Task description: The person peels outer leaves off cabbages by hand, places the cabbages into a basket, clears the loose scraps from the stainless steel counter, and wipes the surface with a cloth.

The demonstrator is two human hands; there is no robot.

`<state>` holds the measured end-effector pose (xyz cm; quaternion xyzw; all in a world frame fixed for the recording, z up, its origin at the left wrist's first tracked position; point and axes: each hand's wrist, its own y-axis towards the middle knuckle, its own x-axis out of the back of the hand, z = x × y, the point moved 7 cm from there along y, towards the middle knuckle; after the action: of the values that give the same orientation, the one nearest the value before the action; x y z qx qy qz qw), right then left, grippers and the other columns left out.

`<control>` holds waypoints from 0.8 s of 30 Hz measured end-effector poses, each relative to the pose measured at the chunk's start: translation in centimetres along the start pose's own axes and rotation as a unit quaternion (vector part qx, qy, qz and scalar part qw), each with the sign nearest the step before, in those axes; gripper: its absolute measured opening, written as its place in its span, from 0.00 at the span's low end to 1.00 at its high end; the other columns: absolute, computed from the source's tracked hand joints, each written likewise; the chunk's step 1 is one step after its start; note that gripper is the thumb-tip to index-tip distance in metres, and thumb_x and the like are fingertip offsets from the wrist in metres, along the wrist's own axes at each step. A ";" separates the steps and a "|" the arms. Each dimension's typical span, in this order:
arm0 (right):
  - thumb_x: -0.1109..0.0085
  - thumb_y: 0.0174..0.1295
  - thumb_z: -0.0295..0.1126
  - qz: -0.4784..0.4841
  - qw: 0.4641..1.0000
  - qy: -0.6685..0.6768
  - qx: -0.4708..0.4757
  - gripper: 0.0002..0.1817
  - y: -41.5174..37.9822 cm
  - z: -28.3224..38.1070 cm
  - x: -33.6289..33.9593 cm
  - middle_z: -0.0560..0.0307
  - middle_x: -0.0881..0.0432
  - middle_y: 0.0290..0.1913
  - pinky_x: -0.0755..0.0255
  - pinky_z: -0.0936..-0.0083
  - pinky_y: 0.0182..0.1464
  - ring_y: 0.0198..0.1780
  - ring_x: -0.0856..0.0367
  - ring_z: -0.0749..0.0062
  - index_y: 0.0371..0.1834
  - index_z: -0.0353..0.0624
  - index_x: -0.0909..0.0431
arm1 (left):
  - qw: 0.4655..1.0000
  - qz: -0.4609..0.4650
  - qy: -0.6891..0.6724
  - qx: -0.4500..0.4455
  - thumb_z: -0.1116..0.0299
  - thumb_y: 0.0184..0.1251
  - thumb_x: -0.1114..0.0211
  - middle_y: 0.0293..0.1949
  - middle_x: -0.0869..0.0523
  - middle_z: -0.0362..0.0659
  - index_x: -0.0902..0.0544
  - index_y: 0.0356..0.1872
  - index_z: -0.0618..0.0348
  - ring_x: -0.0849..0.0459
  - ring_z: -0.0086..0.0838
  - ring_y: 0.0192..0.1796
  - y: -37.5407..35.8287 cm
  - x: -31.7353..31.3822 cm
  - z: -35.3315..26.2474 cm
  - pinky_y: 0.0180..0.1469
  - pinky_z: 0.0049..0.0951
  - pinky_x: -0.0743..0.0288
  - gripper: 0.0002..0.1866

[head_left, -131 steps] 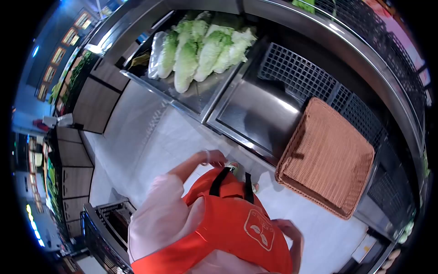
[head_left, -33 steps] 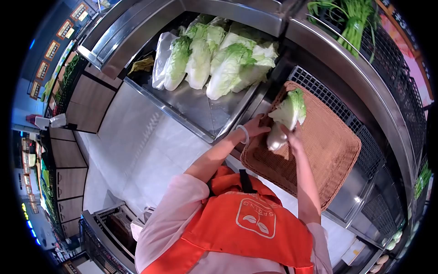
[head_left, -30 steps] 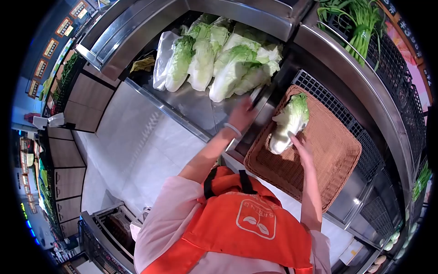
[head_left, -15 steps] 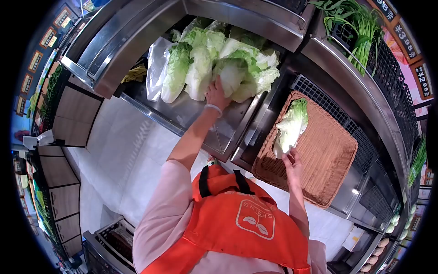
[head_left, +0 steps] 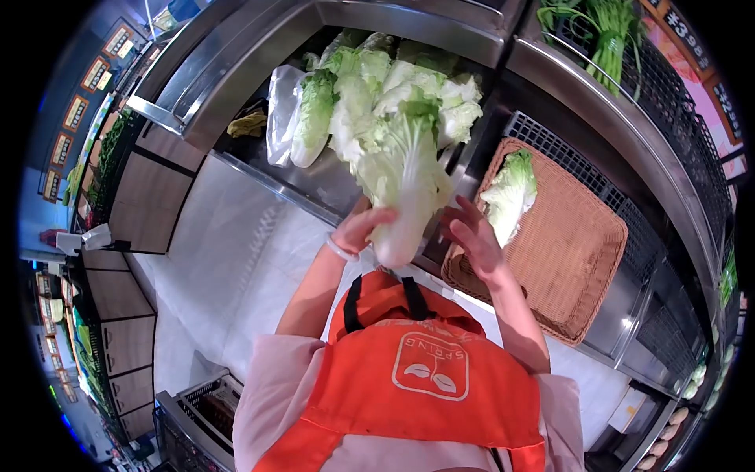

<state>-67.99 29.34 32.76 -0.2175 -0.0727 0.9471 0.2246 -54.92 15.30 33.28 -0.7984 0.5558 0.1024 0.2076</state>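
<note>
Our left fingers clamp one napa cabbage over the steel tray's front edge; our right fingers spread alongside; a second cabbage lies at the wicker basket's left edge.

Pale cabbage in my left fingers
I hold it lengthwise, its smooth white base toward me, its loose, frilly green-tipped leaves spreading away over the metal tray.
</note>
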 end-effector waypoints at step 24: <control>0.32 0.52 0.33 -0.283 0.944 0.072 0.157 0.36 -8.6 3.6 28.7 0.53 0.27 0.58 0.35 0.65 0.62 0.58 0.29 0.62 0.63 0.35 0.39 | 0.907 0.037 0.420 0.001 0.56 0.59 0.34 0.54 0.29 0.52 0.34 0.62 0.64 0.28 0.37 0.57 3.8 -13.5 10.3 0.58 0.33 0.32 0.34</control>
<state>-89.26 49.98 27.08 -0.2180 0.0350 0.8257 0.5190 -62.67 30.15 28.61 -0.7463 0.6208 -0.2354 -0.0484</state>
